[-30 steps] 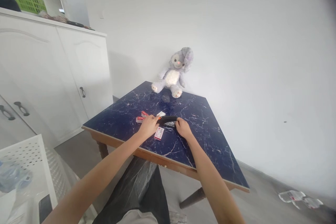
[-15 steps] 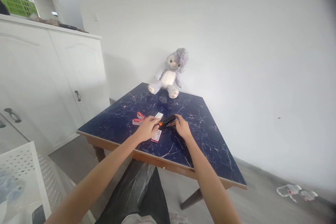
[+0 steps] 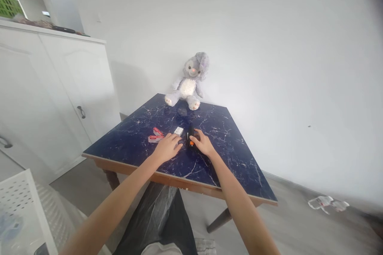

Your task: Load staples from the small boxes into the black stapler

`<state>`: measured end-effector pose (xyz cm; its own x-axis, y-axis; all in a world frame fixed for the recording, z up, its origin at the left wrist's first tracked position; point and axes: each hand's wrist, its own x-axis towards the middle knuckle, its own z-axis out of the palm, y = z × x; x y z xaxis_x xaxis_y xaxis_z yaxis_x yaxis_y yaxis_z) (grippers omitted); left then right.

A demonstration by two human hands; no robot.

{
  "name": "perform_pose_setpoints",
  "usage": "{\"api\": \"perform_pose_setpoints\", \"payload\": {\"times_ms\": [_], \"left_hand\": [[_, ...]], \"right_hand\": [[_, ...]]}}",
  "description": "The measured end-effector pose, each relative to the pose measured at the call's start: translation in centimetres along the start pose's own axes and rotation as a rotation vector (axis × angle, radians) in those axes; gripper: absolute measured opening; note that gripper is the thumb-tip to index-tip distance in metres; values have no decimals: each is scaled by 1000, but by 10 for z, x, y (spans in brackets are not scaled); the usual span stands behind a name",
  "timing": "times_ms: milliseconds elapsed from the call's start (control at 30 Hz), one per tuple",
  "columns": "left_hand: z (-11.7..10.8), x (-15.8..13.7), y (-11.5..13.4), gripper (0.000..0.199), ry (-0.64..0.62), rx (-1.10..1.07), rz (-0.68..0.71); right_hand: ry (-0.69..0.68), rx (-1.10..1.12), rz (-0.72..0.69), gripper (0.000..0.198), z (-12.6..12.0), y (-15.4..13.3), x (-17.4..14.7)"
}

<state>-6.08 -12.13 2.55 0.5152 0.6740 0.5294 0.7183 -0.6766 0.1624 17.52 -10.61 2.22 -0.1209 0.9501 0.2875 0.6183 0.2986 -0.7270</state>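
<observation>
My right hand (image 3: 204, 143) is closed around a black stapler (image 3: 190, 136) with an orange part at its near end. The stapler stands lengthwise on the blue table, pointing away from me. My left hand (image 3: 167, 148) is curled just left of it, thumb apart from the fingertips, around a small pale box that is mostly hidden. Beyond those fingertips lies a white box (image 3: 178, 131). Two red-and-white boxes, one nearer (image 3: 154, 139) and one farther (image 3: 157, 131), lie to the left of my left hand.
A grey plush toy (image 3: 188, 83) sits at the back of the dark blue marbled table (image 3: 227, 163), against the wall. White cabinets (image 3: 60, 87) stand on the left, above a white perforated basket (image 3: 18, 195). Clear plastic items (image 3: 326, 204) lie on the floor at right.
The stapler has turned from slanting to lengthwise and is now in my right hand alone. My left hand has let go of it. The red-edged box below my left hand no longer shows there.
</observation>
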Motion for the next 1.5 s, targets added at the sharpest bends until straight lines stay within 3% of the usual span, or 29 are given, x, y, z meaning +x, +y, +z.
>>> {"api": "perform_pose_setpoints", "payload": {"times_ms": [133,267,400,633,800,1033,1400,1500], "left_hand": [[-13,-4,-4,31,123,-10,-74],[-28,-20,-21,35,276,115,-400],[-30,-35,-32,44,137,237,-628],[-17,-29,-28,87,44,267,-600],[-11,-29,-32,77,74,236,-574],[-7,-32,-43,86,199,114,-598],[-24,-29,-41,71,36,104,-634],[-35,-28,-32,71,131,-32,-576]], "right_hand": [[-7,-24,-21,54,-1,0,0],[-25,-25,-22,55,-1,1,1],[-26,-30,-26,55,0,2,0],[-34,-36,-48,54,-2,-1,-1],[-33,-49,-50,54,-4,-3,-4],[-45,-80,-37,54,-6,-5,-4],[-63,-99,-37,56,-9,-8,-5],[-63,-100,-34,57,-9,-7,-4]]}}
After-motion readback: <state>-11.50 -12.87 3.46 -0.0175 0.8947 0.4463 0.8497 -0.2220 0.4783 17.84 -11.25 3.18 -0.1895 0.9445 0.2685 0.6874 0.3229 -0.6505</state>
